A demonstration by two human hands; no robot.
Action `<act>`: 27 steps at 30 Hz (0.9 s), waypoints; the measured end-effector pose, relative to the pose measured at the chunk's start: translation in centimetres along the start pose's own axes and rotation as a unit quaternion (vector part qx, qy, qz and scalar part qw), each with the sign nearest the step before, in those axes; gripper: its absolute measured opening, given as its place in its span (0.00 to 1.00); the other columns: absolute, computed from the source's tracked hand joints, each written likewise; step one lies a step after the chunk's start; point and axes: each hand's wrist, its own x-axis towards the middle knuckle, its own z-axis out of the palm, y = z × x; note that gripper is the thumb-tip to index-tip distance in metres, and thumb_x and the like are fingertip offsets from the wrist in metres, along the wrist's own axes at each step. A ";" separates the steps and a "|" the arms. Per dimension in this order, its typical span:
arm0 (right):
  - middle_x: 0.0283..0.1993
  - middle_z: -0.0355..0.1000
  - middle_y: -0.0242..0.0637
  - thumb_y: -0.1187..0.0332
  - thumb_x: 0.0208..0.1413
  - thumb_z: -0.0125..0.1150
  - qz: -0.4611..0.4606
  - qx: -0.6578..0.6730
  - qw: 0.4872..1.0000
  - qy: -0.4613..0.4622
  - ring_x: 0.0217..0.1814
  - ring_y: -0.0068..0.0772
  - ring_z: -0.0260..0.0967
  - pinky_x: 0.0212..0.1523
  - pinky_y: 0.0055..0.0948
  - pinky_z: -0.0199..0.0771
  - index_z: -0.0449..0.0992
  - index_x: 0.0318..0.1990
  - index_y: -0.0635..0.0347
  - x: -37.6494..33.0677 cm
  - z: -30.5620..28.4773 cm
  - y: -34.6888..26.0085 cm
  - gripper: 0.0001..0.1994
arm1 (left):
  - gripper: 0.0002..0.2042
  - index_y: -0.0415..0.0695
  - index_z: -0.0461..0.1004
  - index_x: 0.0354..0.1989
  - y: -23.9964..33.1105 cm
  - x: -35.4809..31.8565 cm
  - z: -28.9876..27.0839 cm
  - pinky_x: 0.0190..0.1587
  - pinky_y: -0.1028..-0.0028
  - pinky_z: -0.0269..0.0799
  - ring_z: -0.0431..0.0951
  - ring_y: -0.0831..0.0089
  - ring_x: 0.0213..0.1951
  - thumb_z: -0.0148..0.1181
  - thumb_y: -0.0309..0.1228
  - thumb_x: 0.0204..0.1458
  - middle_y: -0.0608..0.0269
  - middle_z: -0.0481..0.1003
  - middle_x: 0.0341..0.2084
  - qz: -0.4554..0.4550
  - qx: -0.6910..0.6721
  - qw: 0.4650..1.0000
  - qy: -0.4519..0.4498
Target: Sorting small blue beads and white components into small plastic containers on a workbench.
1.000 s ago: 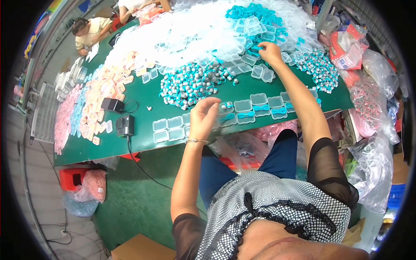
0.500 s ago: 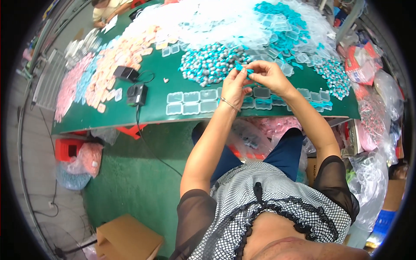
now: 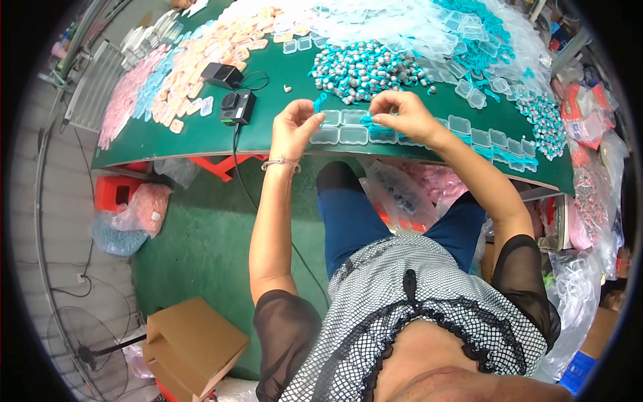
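My left hand [image 3: 295, 130] is raised over the table's front edge, thumb and fingers pinching a small teal plastic piece [image 3: 320, 102] that sticks up from the fingertips. To its right, my right hand [image 3: 405, 118] is closed in a pinch above the box row, with a teal strip [image 3: 366, 122] at its fingertips. Below and between the hands stand clear lidded boxes [image 3: 353, 136] in two joined rows. Toward the right, several boxes hold teal pieces [image 3: 482, 153]. What lies under my right palm is hidden.
Behind my hands lies a heap of grey-and-teal small round pieces [image 3: 368, 70]. Teal parts [image 3: 492, 50] and clear plastic [image 3: 375, 20] pile up farther back. Left are peach tags [image 3: 194, 74], a black device [image 3: 238, 106] and its cable. A cardboard box [image 3: 194, 345] stands on the floor.
My hands, together over the boxes before, are now apart: the left has moved left with a teal piece, the right has lowered toward the boxes. The view has shifted, too.
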 end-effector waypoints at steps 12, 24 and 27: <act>0.32 0.73 0.32 0.71 0.44 0.66 -0.194 -0.326 0.921 0.091 0.39 0.35 0.70 0.43 0.37 0.66 0.77 0.32 0.53 0.1 5.8 1.0 0.06 | 0.08 0.44 0.78 0.31 -0.2 -1.2 -0.3 0.34 0.67 0.72 0.77 0.63 0.31 0.67 0.24 0.41 0.59 0.77 0.27 0.186 0.408 0.893 -0.026; 0.30 0.71 0.24 0.67 0.38 0.66 -0.254 -0.353 0.893 0.113 0.40 0.28 0.67 0.47 0.41 0.57 0.77 0.28 0.44 0.4 6.1 2.6 0.07 | 0.04 0.47 0.77 0.26 -0.5 -0.1 -0.4 0.40 0.63 0.69 0.74 0.60 0.37 0.64 0.26 0.40 0.62 0.75 0.28 0.271 0.540 0.792 -0.083; 0.27 0.70 0.26 0.65 0.41 0.63 -0.285 -0.397 0.864 0.119 0.39 0.31 0.67 0.49 0.49 0.57 0.75 0.26 0.45 0.5 6.5 2.9 0.03 | 0.05 0.46 0.76 0.26 -0.9 0.4 -0.5 0.40 0.63 0.69 0.74 0.59 0.37 0.64 0.25 0.39 0.61 0.74 0.28 0.273 0.529 0.796 -0.106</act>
